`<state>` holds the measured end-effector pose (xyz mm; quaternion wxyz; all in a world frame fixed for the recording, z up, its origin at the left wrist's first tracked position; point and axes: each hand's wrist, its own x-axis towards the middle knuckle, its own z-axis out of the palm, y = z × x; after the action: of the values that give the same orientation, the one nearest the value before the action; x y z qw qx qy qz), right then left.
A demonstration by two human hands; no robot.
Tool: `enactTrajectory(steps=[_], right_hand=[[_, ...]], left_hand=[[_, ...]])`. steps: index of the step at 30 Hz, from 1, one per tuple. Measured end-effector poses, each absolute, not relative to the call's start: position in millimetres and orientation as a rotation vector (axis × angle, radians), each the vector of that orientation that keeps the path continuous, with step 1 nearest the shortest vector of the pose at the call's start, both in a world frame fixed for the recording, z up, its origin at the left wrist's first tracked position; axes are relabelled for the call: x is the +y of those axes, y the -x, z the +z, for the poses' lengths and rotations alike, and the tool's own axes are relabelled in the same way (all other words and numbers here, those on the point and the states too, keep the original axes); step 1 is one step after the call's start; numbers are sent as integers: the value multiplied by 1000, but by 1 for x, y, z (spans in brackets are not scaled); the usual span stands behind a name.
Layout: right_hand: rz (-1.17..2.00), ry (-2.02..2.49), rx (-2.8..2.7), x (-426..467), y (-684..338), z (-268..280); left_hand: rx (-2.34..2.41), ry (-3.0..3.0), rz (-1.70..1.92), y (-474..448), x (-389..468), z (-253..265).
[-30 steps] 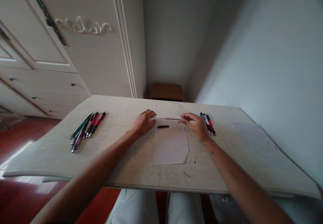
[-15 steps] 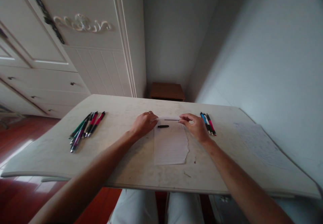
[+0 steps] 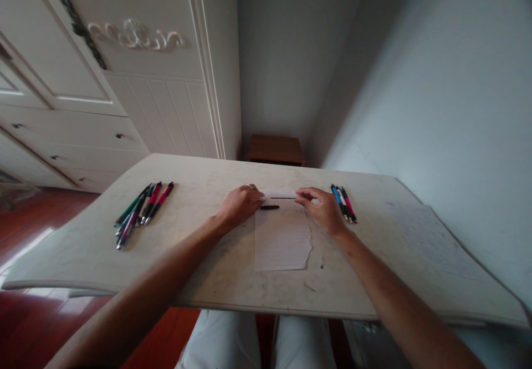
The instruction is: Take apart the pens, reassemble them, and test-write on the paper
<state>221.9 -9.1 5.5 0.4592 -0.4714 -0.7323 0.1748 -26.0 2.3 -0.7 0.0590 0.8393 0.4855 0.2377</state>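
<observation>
My left hand [image 3: 242, 203] is closed, its thumb and fingers pinched at the top left of a lined sheet of paper [image 3: 280, 244]. Something small and pale shows at its fingertips, too small to name. My right hand [image 3: 318, 205] pinches the right end of a thin dark stick, which looks like a pen refill [image 3: 283, 198]. This refill lies level between both hands, its left end close to my left fingertips; whether they touch it I cannot tell. Just below it, a short black pen part [image 3: 270, 208] rests on the paper. The paper's right edge is torn.
Several click pens [image 3: 139, 211] lie in a bunch on the table's left. A few more pens [image 3: 344, 204] lie beyond my right hand. A written sheet [image 3: 428, 236] is by the right wall. Small scraps [image 3: 309, 287] dot the pale table [image 3: 233, 291]. A white cabinet [image 3: 166, 103] stands behind.
My left hand has moved slightly right, closing the gap to the refill's left end. My right hand stays almost where it was, still pinching the refill.
</observation>
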Motion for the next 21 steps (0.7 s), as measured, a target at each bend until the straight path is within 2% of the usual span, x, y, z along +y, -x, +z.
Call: enactTrajectory(steps=[21], right_hand=[[347,1082,-1906,-14,-220,5]], left_hand=[[1549,-2557,663,27,4,-1]])
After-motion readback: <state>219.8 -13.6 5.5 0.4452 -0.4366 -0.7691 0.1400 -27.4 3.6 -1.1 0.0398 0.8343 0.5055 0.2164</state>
